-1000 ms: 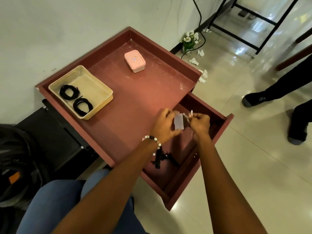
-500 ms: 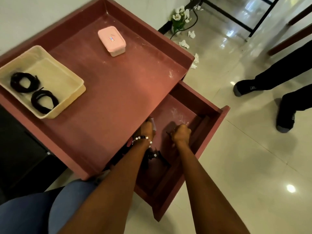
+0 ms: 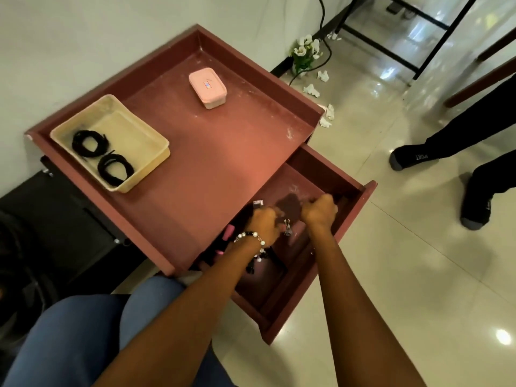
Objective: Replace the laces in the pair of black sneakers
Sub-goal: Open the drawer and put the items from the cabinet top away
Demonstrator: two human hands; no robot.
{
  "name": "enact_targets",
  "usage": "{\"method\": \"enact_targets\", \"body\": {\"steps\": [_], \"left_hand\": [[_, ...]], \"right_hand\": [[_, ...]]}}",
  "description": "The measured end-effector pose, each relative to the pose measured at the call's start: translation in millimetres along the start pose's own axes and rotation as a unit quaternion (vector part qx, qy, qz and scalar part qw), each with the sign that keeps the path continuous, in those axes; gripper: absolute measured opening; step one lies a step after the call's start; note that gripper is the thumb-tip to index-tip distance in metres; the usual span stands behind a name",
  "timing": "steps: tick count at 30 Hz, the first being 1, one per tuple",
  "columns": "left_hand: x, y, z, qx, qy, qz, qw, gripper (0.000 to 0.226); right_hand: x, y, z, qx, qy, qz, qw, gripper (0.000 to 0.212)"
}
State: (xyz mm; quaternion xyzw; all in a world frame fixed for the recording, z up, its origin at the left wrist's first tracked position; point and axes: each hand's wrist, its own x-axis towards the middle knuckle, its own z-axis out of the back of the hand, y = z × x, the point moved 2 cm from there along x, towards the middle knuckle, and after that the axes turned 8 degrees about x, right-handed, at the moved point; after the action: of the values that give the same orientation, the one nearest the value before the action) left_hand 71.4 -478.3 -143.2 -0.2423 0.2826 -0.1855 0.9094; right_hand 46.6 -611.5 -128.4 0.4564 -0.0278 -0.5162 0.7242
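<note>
two coils of black laces (image 3: 102,155) are seen in a cream tray (image 3: 156,141) at the upper left. at lower centre, inside the open drawer (image 3: 360,202), the left hand (image 3: 264,222) is curled round a small box (image 3: 258,203); the right hand (image 3: 319,210) is fisted, its contents cannot be told.

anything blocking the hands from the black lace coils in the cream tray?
Nothing visible does. Both hands, left hand and right hand, are down in the open drawer. The two lace coils lie uncovered in the cream tray on the desktop, with bare red surface in between. The pink box sits off to the side.
</note>
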Motion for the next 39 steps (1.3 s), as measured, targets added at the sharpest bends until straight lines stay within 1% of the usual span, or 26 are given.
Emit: {"method": "enact_targets", "body": {"steps": [1, 3, 6, 8, 10, 12, 15, 18, 21, 23, 25, 27, 29, 30, 32, 35, 39], "left_hand": [[-6.3, -7.6, 5.4, -0.025, -0.006, -0.024, 0.999, 0.028], [-16.4, -20.8, 24.1, -0.080, -0.057, -0.052, 0.994, 0.023], [-21.5, -31.7, 59.9, -0.173, -0.126, -0.040, 0.976, 0.021], [-19.2, -28.8, 86.2, -0.200, -0.159, -0.030, 0.966, 0.018], [-11.1, -16.3, 111.6, -0.203, -0.202, -0.026, 0.958, 0.016], [1.7, 3.8, 135.6, -0.192, -0.238, -0.001, 0.952, 0.016], [17.2, 32.9, 169.6, -0.203, -0.275, 0.048, 0.939, 0.017], [26.5, 55.8, 199.1, -0.172, -0.342, 0.095, 0.919, 0.023], [39.2, 73.3, 219.4, -0.209, -0.393, 0.124, 0.887, 0.027], [51.7, 85.7, 227.1, -0.242, -0.400, 0.130, 0.874, 0.025], [60.2, 94.5, 231.9, -0.262, -0.397, 0.132, 0.870, 0.022], [63.8, 98.9, 235.1, -0.289, -0.393, 0.124, 0.864, 0.020], [65.2, 100.9, 235.3, -0.308, -0.386, 0.118, 0.862, 0.020], [63.7, 100.5, 235.2, -0.315, -0.383, 0.114, 0.861, 0.021], [60.8, 99.5, 233.5, -0.322, -0.382, 0.111, 0.859, 0.023], [53.6, 92.8, 228.2, -0.327, -0.380, 0.109, 0.859, 0.026], [39.4, 74.1, 213.5, -0.332, -0.360, 0.104, 0.865, 0.029]], "right_hand": [[0.2, 6.9, 3.3, 0.028, -0.009, 0.016, 0.999, 0.009], [-4.0, 26.5, 7.8, 0.073, -0.002, 0.055, 0.996, 0.010], [-13.7, 58.2, 12.0, 0.110, 0.018, 0.111, 0.987, 0.015], [-19.2, 82.0, 8.1, 0.121, 0.033, 0.146, 0.981, 0.009], [-25.3, 106.5, -3.5, 0.119, 0.060, 0.180, 0.975, 0.003], [-32.3, 131.0, -20.1, 0.099, 0.091, 0.216, 0.967, 0.008], [-36.9, 163.1, -50.3, 0.050, 0.109, 0.273, 0.955, 0.019], [-31.8, 191.3, -85.5, 0.003, 0.121, 0.291, 0.949, 0.047], [-22.2, 216.9, -123.4, -0.068, 0.121, 0.337, 0.931, 0.070], [-16.3, 229.9, -147.0, -0.106, 0.117, 0.368, 0.916, 0.085], [-10.0, 237.5, -166.3, -0.131, 0.115, 0.368, 0.913, 0.092], [-4.5, 238.3, -178.6, -0.166, 0.101, 0.360, 0.912, 0.084], [-1.7, 237.6, -181.5, -0.176, 0.081, 0.380, 0.904, 0.069], [-2.6, 236.9, -179.5, -0.168, 0.075, 0.391, 0.902, 0.064], [-5.9, 234.2, -171.6, -0.131, 0.081, 0.389, 0.909, 0.059], [-17.9, 223.8, -146.5, -0.040, 0.090, 0.366, 0.925, 0.061], [-34.3, 196.6, -93.8, 0.036, 0.072, 0.355, 0.932, 0.068]]}}
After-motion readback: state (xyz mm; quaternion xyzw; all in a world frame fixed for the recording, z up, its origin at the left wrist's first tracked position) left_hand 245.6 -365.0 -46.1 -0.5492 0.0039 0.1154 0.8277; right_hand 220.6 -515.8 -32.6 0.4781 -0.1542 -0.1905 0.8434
